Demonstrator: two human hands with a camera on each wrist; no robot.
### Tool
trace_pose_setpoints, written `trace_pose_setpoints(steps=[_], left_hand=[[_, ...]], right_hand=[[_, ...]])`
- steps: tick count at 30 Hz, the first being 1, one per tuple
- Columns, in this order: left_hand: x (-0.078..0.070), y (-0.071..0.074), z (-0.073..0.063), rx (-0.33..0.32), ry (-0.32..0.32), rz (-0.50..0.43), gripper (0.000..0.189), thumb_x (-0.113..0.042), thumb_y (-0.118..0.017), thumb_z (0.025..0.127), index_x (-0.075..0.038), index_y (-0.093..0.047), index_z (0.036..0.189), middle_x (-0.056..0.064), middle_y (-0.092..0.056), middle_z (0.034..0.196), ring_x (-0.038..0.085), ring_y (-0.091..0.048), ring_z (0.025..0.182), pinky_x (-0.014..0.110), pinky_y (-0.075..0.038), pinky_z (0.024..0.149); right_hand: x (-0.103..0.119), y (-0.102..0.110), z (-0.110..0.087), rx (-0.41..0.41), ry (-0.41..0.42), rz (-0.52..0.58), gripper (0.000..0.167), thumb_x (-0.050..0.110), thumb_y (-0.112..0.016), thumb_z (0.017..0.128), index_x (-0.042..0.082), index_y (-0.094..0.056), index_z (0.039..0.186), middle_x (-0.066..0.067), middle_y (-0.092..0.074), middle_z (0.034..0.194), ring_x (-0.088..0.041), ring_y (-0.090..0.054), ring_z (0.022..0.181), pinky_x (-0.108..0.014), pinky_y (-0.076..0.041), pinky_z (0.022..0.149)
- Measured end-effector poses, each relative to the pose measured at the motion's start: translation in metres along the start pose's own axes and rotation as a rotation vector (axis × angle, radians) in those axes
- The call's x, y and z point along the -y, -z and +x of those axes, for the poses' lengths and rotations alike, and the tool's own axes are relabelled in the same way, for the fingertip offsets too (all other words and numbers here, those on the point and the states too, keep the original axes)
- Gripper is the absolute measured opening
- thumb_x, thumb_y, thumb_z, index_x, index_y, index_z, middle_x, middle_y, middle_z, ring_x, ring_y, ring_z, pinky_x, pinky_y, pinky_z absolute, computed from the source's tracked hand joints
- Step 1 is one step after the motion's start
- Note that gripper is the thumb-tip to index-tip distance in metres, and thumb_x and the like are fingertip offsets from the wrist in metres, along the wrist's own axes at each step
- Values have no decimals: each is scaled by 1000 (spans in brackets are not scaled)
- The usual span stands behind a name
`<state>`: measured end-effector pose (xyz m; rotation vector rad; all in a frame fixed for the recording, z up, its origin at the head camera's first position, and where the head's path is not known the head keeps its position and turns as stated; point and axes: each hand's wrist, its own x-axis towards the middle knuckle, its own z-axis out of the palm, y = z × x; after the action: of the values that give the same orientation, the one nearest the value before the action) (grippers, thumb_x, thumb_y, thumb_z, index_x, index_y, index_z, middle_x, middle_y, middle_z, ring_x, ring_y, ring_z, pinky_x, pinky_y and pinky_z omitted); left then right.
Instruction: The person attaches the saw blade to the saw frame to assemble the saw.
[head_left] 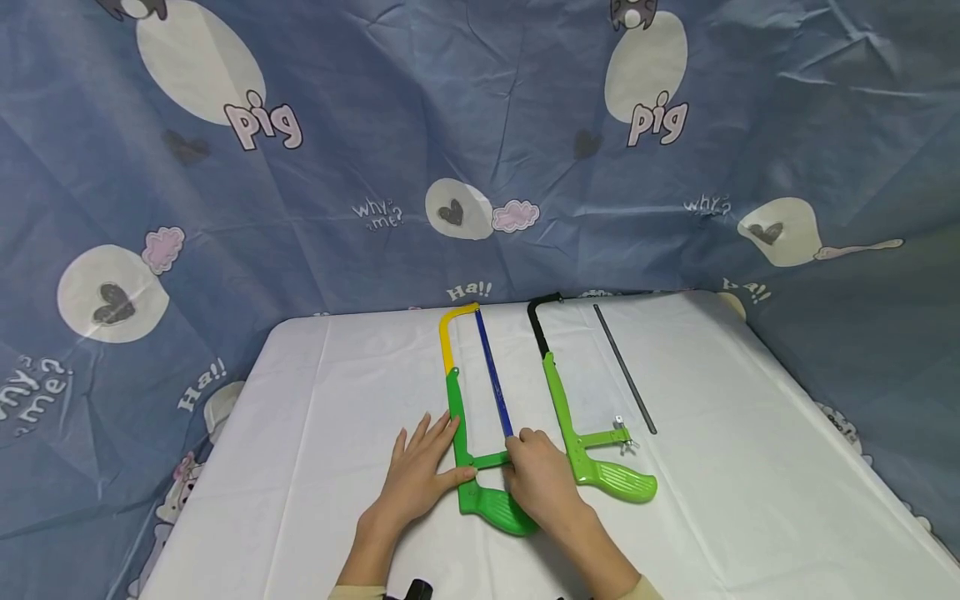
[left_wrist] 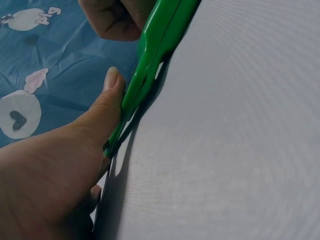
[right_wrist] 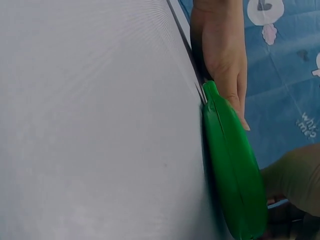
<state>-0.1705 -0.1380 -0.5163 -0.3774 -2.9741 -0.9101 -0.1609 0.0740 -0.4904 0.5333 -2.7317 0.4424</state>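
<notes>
A hacksaw with a green handle and a yellow front frame lies flat on the white-covered table, a blue blade along its right side. My left hand lies over the left side of its frame, fingers straight and spread. In the left wrist view, that thumb presses on the green frame. At the near end of the blade, my right hand curls its fingers round the end of the short green crossbar, which the hand hides. Just below that hand is the green handle, seen close in the right wrist view.
To the right lies a second hacksaw, light green with a black front frame. A wing nut shows at its crossbar's end. Beyond it is a loose grey blade. A blue printed cloth hangs behind the table.
</notes>
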Motion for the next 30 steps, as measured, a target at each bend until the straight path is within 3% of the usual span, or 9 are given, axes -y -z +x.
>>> trace_pose_setpoints(steps=[10,18,30], left_hand=[[-1,-1,1,-3,-5,-10,88,-65,-64,84,-22,-36,155,3,-33,162,33,-14,156,61,-1,123],[-2,1,0,-3,-6,-14,88,-64,-65,84,-21,-36,155,3,-32,163,33,-14,156,62,-1,122],[-1,2,-1,-2,-9,-13,87,-63,-66,84,-21,-36,155,4,-33,162,34,-14,155,62,-1,123]], right_hand=[[-1,-1,1,3,-15,15,17,4,-75,74,11,-59,70,-1,-52,67,-17,-50,63,-30,-41,51],[-5,3,2,67,-105,201,28,8,-78,76,15,-52,67,6,-45,62,-8,-40,57,-21,-32,51],[-9,2,4,139,-196,317,23,8,-75,78,12,-53,72,4,-49,62,-10,-42,57,-21,-35,49]])
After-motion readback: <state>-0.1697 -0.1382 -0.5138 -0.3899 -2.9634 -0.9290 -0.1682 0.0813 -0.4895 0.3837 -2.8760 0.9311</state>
